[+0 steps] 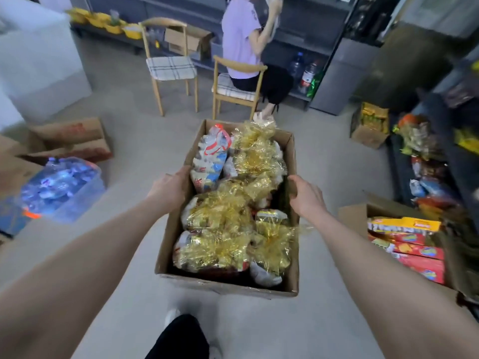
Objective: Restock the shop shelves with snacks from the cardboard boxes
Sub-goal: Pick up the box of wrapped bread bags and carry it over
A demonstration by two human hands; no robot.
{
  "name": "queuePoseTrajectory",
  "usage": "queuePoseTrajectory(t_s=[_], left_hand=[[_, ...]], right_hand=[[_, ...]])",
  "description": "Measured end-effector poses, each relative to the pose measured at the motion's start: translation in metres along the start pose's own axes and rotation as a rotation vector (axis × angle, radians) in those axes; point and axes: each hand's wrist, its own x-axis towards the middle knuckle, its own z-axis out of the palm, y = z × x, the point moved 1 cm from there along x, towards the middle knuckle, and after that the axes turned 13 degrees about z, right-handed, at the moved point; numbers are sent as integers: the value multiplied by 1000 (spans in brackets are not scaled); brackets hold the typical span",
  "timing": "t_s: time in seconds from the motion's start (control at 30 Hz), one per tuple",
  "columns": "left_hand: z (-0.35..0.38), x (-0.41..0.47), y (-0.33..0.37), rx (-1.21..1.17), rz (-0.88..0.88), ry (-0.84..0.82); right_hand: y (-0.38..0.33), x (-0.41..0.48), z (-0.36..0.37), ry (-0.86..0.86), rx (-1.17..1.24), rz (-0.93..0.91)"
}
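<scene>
An open cardboard box (292, 257) hangs above the floor in front of me, filled with several gold-foil snack bags (220, 229) and a white, red and blue bag (211, 159) at its far left. My left hand (171, 189) grips the box's left wall, fingers curled over the rim. My right hand (305, 196) grips the right wall the same way. Dark shop shelves (456, 161) at the right hold mixed snack packs.
A box of red and yellow snack cartons (407, 244) stands on the floor at the right. A clear tub of blue packs (62, 187) and cardboard boxes (70, 141) lie left. Two wooden chairs (171, 66) stand ahead, a person (243, 40) sitting on one. My foot shows below.
</scene>
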Motion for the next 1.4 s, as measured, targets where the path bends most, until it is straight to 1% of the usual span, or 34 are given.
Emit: queuePoseTrajectory(t_s=[0.2,0.37,0.43,0.53,0.63,0.7,0.77,1.03,1.23,1.4], left_hand=[[23,182,55,22,164,-107],[36,332,109,-5,303,-181],[38,388,135,-1,357,-225],[42,462,181,53,469,-245],[49,527,229,103,558,-256],[64,588,269,124,618,-254],[73,630,303,146,668,-259],[102,808,431,119,658,-319],[125,946,519,114,666,-364],[159,1083,599,75,738,-446]], right_hand=[[38,124,-42,33,28,189],[64,215,-85,107,9,331],[77,251,-101,139,4,402],[101,306,-121,178,-12,471],[124,356,-143,180,4,527],[150,408,-161,198,27,569],[170,449,-175,194,57,598],[243,636,-257,200,100,642],[290,780,-301,199,121,663],[336,897,-332,198,153,772]])
